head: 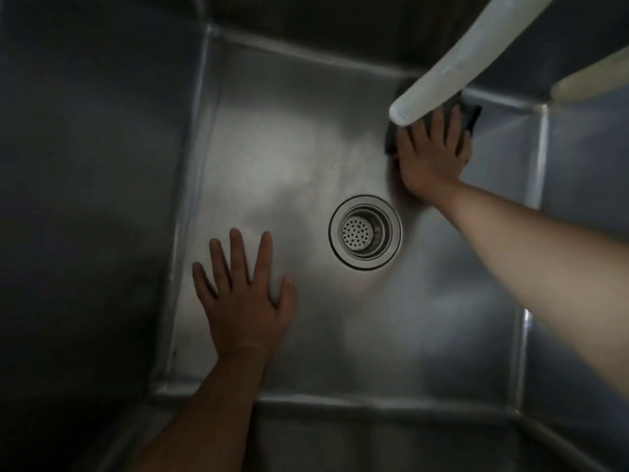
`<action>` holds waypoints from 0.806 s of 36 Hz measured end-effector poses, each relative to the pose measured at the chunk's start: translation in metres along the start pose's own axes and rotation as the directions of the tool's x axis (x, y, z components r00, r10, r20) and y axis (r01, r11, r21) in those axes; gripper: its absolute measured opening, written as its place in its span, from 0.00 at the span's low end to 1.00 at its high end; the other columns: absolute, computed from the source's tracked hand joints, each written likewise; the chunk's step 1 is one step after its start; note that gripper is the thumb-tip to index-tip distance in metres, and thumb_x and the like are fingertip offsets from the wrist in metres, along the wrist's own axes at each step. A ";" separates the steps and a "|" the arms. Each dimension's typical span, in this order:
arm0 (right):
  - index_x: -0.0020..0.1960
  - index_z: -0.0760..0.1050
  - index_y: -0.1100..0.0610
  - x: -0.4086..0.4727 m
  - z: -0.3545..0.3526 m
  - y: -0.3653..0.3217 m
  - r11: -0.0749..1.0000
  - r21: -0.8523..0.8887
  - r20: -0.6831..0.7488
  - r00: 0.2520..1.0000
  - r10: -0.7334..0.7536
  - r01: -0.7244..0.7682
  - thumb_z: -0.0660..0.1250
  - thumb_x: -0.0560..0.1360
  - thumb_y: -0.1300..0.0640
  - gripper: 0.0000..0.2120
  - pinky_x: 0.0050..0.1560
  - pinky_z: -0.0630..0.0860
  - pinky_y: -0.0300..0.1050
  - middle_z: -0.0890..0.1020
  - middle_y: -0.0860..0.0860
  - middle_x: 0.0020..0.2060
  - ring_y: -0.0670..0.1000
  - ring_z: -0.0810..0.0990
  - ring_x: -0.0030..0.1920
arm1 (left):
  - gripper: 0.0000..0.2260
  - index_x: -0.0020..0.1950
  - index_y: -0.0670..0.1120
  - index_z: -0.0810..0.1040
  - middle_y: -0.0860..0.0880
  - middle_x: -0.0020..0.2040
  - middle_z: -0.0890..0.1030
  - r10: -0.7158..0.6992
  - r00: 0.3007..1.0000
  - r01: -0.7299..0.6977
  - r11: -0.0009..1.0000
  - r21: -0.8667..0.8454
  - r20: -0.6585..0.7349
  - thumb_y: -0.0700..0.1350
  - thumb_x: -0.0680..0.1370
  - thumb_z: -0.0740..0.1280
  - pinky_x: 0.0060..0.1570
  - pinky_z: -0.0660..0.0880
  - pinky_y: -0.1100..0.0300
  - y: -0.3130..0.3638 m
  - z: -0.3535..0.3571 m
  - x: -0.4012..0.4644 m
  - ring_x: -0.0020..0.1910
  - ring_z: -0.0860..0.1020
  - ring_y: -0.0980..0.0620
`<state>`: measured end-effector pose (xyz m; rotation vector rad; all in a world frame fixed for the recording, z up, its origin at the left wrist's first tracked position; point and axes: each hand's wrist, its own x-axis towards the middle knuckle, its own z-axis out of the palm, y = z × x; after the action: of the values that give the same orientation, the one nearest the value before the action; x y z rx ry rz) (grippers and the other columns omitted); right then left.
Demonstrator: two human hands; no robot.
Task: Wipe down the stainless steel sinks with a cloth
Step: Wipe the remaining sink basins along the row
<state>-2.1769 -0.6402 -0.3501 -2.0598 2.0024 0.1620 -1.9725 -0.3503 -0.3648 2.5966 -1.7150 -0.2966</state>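
I look straight down into a deep stainless steel sink [272,137]. My right hand [432,155] lies flat with spread fingers on a dark cloth [471,114], pressing it onto the sink floor in the far right corner. The cloth shows only at its edges around my fingers. My left hand [245,294] rests flat on the sink floor near the left wall, fingers spread, holding nothing. A round drain strainer [365,232] sits between the two hands.
A white hose [452,63] hangs down from the upper right, its end just above my right hand's fingers. A second pale tube [592,80] enters at the right edge. Steel walls enclose the basin on all sides.
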 end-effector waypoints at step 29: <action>0.80 0.45 0.39 -0.058 0.049 -0.225 0.896 0.039 0.036 0.896 -0.443 0.442 0.44 0.80 0.37 0.29 0.73 0.33 0.63 0.46 0.51 0.81 0.59 0.38 0.80 | 0.32 0.81 0.57 0.52 0.45 0.82 0.51 -0.012 0.999 0.014 0.999 -0.032 0.036 0.63 0.79 0.55 0.75 0.47 0.34 0.002 -0.006 0.000 0.80 0.49 0.38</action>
<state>-1.9505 -0.5686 -0.3572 -2.4032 1.4466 0.0842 -1.9740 -0.3514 -0.3589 2.5966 -1.6902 -0.3693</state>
